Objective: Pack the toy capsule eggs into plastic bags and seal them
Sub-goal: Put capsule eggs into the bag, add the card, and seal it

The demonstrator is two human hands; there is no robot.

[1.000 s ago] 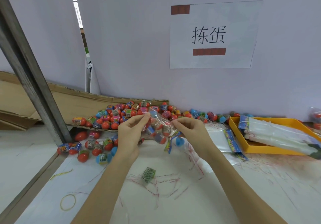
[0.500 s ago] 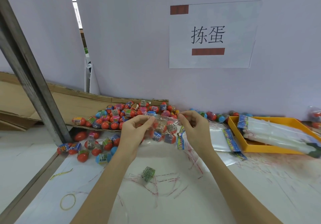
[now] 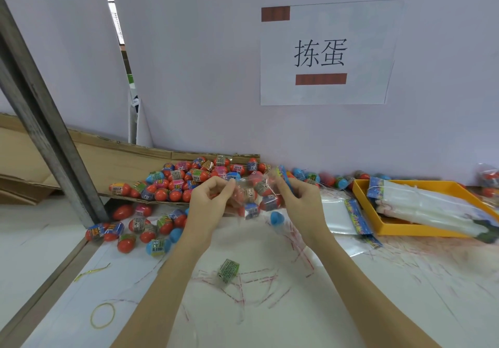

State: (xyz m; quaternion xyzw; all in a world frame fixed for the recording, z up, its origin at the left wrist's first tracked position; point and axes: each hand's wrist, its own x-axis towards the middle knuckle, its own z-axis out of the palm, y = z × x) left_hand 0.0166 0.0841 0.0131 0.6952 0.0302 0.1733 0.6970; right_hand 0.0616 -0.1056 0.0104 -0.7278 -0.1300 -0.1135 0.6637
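Both the left hand (image 3: 209, 202) and right hand (image 3: 299, 199) pinch a clear plastic bag of capsule eggs (image 3: 255, 198), apparently still unsealed, while many loose red-and-blue capsule eggs (image 3: 186, 180) behind them await packing.

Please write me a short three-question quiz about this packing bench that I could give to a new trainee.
1. True or false: both hands hold the filled plastic bag above the table.
2. Where is the stack of empty bags kept? A) in the orange tray B) on the cardboard flap C) under the wall sign
3. Fill in: a lone blue egg lies just below the ____ hand.

Key:
1. True: the left hand and the right hand pinch its two ends.
2. A
3. right
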